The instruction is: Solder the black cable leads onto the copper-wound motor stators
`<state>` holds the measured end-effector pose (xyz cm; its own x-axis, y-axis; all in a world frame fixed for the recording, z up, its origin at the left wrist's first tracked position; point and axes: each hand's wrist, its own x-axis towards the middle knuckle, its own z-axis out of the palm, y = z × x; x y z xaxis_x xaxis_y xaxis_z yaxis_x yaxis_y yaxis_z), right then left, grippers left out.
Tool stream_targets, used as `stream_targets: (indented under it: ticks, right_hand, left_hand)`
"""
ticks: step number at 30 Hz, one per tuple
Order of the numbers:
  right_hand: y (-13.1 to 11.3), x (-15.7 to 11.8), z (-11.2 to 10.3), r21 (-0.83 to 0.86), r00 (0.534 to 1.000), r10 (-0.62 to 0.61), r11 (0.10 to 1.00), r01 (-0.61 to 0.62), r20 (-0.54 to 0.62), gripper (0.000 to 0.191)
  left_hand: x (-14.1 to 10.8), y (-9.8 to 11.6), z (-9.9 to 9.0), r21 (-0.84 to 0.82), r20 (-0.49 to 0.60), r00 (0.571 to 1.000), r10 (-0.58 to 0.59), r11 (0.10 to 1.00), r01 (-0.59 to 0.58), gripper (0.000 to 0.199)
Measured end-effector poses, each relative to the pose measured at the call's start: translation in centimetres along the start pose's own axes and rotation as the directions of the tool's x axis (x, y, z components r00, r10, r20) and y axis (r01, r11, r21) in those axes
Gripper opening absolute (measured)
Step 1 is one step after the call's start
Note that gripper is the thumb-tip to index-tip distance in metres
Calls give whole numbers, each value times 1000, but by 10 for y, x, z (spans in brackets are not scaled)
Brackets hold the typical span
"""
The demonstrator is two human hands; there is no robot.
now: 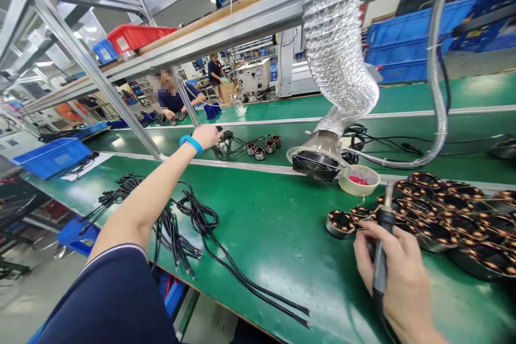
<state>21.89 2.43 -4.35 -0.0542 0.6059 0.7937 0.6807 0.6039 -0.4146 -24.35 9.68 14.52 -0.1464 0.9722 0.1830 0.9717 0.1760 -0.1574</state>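
My right hand [403, 274] is closed around a soldering iron [386, 219], its tip pointing up. The fingertips of that hand are by a copper-wound motor stator [341, 224] at the near edge of a cluster of stators [437, 215]. Stretched far forward, my left hand [206, 137] has curled fingers over the belt behind the bench, next to stators with black cables [226, 142]. What those fingers hold is hidden. More small stators [260, 152] stand to its right. Bundles of black cable [197, 212] lie on the green bench [274, 231] beneath my left arm.
A fume extractor [318, 164] on a silver duct [334, 27] hangs low over the bench. Beside it sits a round tub [358, 180] with red contents. A metal post [97, 75] stands at left, near a blue bin [52, 157]. A co-worker [177, 97] sits across.
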Motion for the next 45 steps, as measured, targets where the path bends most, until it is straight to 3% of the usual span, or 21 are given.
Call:
stream_targets:
  ticks: [1, 3, 5, 6, 7, 8, 10, 12, 16, 18, 21, 25, 27, 30, 33, 34, 36, 38, 39, 41, 45]
  right_hand:
    - [0, 0, 0, -3, 1000, -13, 1000, 13, 7, 27]
    - [-1, -1, 1, -5, 998, -54, 999, 54, 36, 29]
    - [-3, -2, 3, 19, 991, -98, 995, 97, 90, 32]
    - [-4, -3, 4, 38, 985, -117, 993, 113, 126, 34]
    - [-5, -3, 6, 56, 977, -134, 990, 127, 164, 36]
    - [-6, -4, 8, 68, 969, -150, 988, 139, 198, 36]
    - [-9, -5, 12, 66, 951, -180, 984, 168, 253, 36]
    - [-10, -7, 16, 55, 935, -212, 977, 205, 286, 36]
    - [-12, -10, 20, 55, 917, -214, 977, 208, 336, 39]
    - [-12, -11, 21, 45, 923, -173, 985, 167, 343, 40]
    - [-12, -15, 21, 56, 924, -139, 990, 128, 356, 42]
    - [-12, -17, 22, 47, 923, -149, 989, 142, 354, 42]
    - [-12, -16, 22, 26, 932, -144, 989, 144, 331, 40]
    - [-12, -14, 23, -1, 939, -115, 993, 121, 325, 38]
    - [-12, -13, 23, -16, 940, -99, 994, 110, 328, 39]
    - [-13, -13, 23, -18, 942, -97, 994, 109, 322, 39]
    - [-13, -14, 21, -12, 950, -88, 995, 96, 301, 38]
    - [-15, -16, 19, 25, 961, -65, 998, 61, 268, 35]
    - [-16, -16, 17, 57, 966, -51, 998, 38, 253, 34]
    - [-17, -17, 13, 131, 972, -28, 991, -3, 235, 31]
    - [-20, -16, 7, 243, 964, -37, 970, -29, 264, 27]
  left_hand:
    - [-11, 5, 4, 0, 93, 995, 43, 999, -43, 32]
    - [-44, 12, 18, -18, 296, 944, 144, 989, -145, 10]
    - [-86, 12, 35, -52, 466, 856, 226, 972, -228, 34]
    - [-106, 10, 43, -53, 570, 778, 265, 957, -287, 50]
    - [-126, 7, 51, -36, 623, 737, 264, 950, -310, 63]
    - [-143, 3, 58, 0, 650, 724, 229, 953, -302, 73]
    - [-168, -5, 67, 41, 638, 742, 205, 953, -299, 75]
    - [-178, -11, 72, 20, 589, 769, 248, 947, -321, 65]
    - [-163, -15, 75, -67, 528, 785, 324, 937, -342, 36]
    - [-148, -13, 79, -46, 477, 826, 299, 948, -316, 32]
    - [-126, -10, 87, -25, 416, 873, 254, 963, -268, 43]
    - [-105, 1, 78, -48, 475, 848, 235, 969, -241, 68]
    - [-102, 18, 63, -116, 436, 853, 288, 958, -264, 68]
    - [-110, 71, 38, -366, 309, 831, 463, 864, -346, 43]
    - [-126, 141, 31, -578, 323, 714, 621, 727, -370, 45]
    - [-130, 163, 35, -603, 337, 695, 635, 713, -359, 45]
    - [-134, 204, 50, -594, 304, 704, 642, 706, -387, 40]
    - [-134, 233, 70, -572, 189, 787, 587, 718, -398, 30]
    - [-133, 244, 80, -563, 131, 819, 559, 722, -403, 26]
    - [-131, 256, 96, -582, 46, 827, 560, 688, -434, 21]
    - [-138, 249, 104, -674, -5, 731, 682, 538, -506, 19]
